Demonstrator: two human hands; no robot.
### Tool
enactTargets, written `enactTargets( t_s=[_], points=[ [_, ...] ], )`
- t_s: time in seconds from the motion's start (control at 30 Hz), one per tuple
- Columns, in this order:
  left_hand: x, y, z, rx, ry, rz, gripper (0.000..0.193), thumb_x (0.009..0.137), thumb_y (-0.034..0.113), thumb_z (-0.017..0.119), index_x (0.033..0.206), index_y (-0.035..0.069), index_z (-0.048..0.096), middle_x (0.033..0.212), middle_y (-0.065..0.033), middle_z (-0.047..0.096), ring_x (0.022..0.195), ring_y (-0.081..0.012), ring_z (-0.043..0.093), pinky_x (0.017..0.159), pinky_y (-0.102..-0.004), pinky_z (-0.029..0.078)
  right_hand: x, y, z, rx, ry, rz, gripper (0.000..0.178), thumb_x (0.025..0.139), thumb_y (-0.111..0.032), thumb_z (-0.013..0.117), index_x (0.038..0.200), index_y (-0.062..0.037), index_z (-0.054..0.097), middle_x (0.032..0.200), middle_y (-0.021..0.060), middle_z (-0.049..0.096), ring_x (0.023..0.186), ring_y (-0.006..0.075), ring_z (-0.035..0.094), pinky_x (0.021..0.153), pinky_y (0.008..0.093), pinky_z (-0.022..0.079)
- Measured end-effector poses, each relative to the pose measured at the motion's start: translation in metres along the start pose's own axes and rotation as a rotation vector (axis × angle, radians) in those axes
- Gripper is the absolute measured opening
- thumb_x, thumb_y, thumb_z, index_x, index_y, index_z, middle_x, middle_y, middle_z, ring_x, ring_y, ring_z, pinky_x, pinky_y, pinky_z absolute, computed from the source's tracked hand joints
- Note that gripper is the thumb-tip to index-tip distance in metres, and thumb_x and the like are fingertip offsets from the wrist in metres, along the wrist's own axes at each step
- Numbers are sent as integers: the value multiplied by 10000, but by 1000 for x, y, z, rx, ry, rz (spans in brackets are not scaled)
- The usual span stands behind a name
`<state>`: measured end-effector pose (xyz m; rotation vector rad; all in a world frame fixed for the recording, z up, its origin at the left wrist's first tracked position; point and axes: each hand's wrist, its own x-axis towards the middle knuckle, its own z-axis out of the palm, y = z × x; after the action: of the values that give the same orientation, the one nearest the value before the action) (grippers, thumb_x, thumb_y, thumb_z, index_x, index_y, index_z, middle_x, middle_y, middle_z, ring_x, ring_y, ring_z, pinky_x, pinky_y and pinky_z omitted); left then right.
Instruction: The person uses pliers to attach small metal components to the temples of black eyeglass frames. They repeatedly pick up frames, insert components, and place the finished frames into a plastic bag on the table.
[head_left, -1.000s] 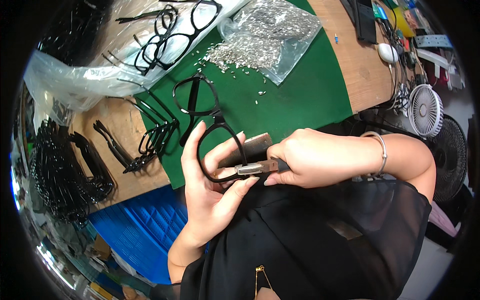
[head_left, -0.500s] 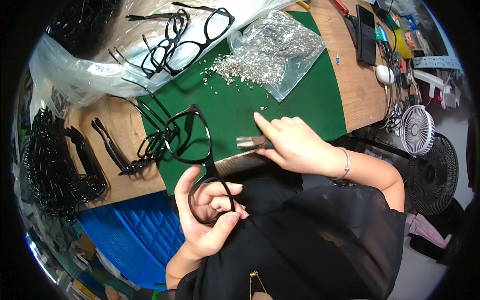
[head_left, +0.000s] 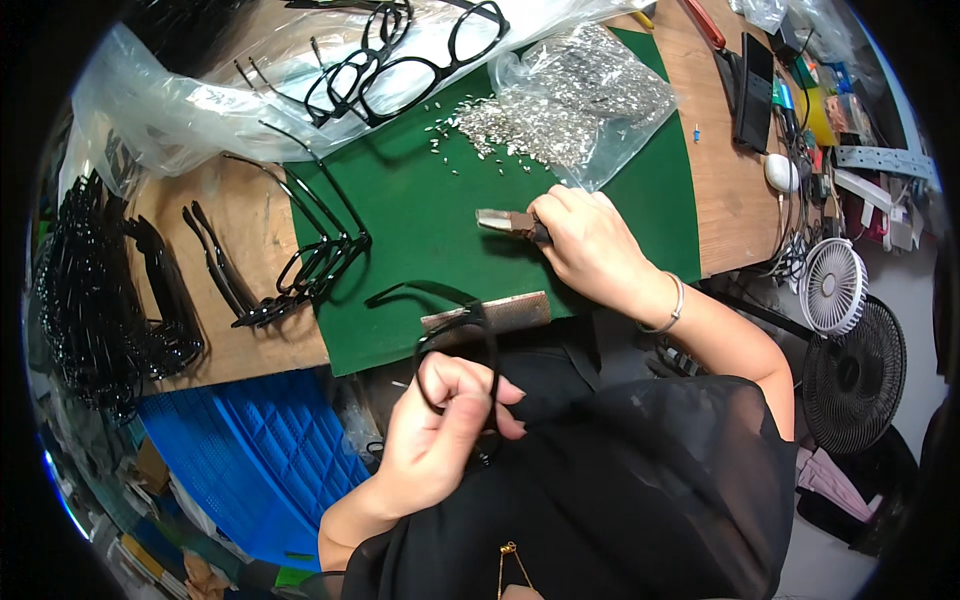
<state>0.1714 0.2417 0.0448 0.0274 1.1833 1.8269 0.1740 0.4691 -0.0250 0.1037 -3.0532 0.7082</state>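
Note:
My left hand [head_left: 430,445] is closed around one rim of a black eyeglass frame [head_left: 493,345], held just off the table's near edge. One temple of that frame points left over the green mat [head_left: 410,215]. Curled fingers of my right hand [head_left: 590,245] grip pliers [head_left: 508,222], whose metal jaws point left above the mat; the handles are mostly hidden in the palm. Just beyond that hand lies a clear plastic bag [head_left: 625,105] with many small silvery pieces [head_left: 495,128] spilling from its left side. Below the pliers, a rough, flat strip [head_left: 515,312] lies along the mat's near edge.
More black eyeglass frames [head_left: 400,90] rest on plastic sheeting at the back left; others [head_left: 325,265] stand at the mat's left edge. Bundled black frames [head_left: 85,300] lie far left. A phone [head_left: 755,95], cables and a white fan [head_left: 833,285] are on the right; a blue basket [head_left: 250,470] sits below.
My left hand has turned the eyeglass frame, so a temple now reaches over the mat. The right hand, its index finger previously stretched out, has curled and moved nearer the bag with the pliers.

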Motion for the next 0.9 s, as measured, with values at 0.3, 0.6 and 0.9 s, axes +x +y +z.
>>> enactTargets(
  t_s=[0.3,0.6,0.9],
  points=[
    [13,-13,14,201,85,122,468,827,-75,478,1245,-51,269,1050,-151,528,793,-134,596,713,-228,490,-16,-61,-45,827,-58,255,138,761,-42,582,864,-1,500,746,126,534,689,251,568,615,330,445],
    [18,-25,22,313,85,270,502,784,-145,469,1224,-15,264,1051,-171,496,835,-171,584,729,-268,515,-23,-75,-31,1488,-15,509,132,869,-118,534,907,-24,449,754,24,520,633,57,493,542,207,427],
    [14,-18,21,199,46,231,506,793,-120,484,1235,-28,256,1021,-160,507,798,-145,584,701,-245,509,-24,-84,-37,1485,11,469,128,881,-105,510,944,-26,432,805,21,500,670,56,491,537,211,432]
  ],
)
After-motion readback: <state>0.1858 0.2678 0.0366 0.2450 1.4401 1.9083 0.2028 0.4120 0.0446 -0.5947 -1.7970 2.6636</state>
